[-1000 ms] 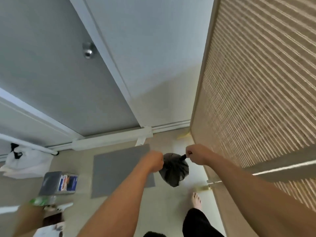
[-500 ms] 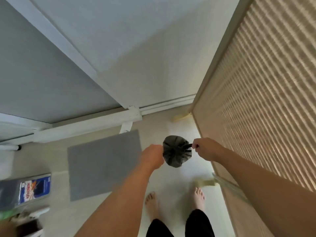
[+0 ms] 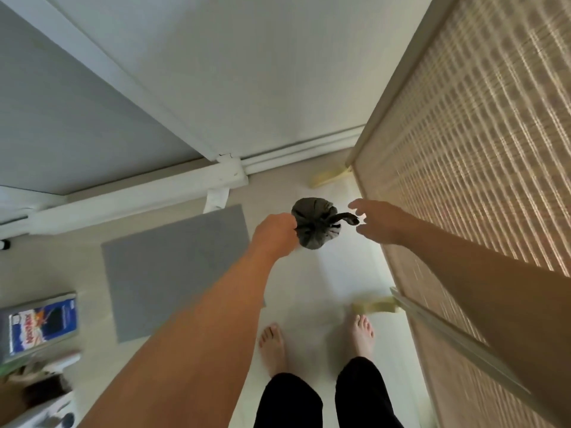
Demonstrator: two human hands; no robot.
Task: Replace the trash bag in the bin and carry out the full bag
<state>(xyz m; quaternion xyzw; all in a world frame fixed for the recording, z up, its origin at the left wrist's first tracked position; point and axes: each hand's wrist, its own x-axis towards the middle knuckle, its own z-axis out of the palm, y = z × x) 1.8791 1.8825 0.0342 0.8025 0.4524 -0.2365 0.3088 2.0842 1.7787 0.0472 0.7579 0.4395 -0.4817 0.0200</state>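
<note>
Feet: bare feet (image 3: pixel 315 347) stand on the pale floor (image 3: pixel 309 282) at 6 o'clock, toes pointing to 12 o'clock.
Left hand: left hand (image 3: pixel 275 233) is closed in a fist on the bag's gathered plastic at its 9 o'clock edge, and appears to carry all its weight.
Bag: the dark trash bag (image 3: pixel 315 223) hangs in the air between the two hands, above the floor, just past the feet toward 12 o'clock, right of the grey mat (image 3: pixel 176 267).
Tail: a twisted tail of plastic (image 3: pixel 346 216) sticks out of the bag toward 3 o'clock.
Right hand: right hand (image 3: pixel 380 222) has its fingers (image 3: pixel 355 205) spread wide and holds nothing; they bracket the tail's tip without clearly touching it.
Step in hand: tying off the neck, I judge.
Doing it well: pinch the tail near its root, not the tip; keep the left fist tight so the gather does not loosen; pull the two ends apart along the 9-to-3 line until the knot bites.
Long axis: seen almost end-on from above, the bag's long axis runs straight down to the floor; the pleats radiate from the neck, which faces up.
Risk: a loose knot may open while carrying.
Beyond: white door (image 3: pixel 262 72) at 12 o'clock.
</note>
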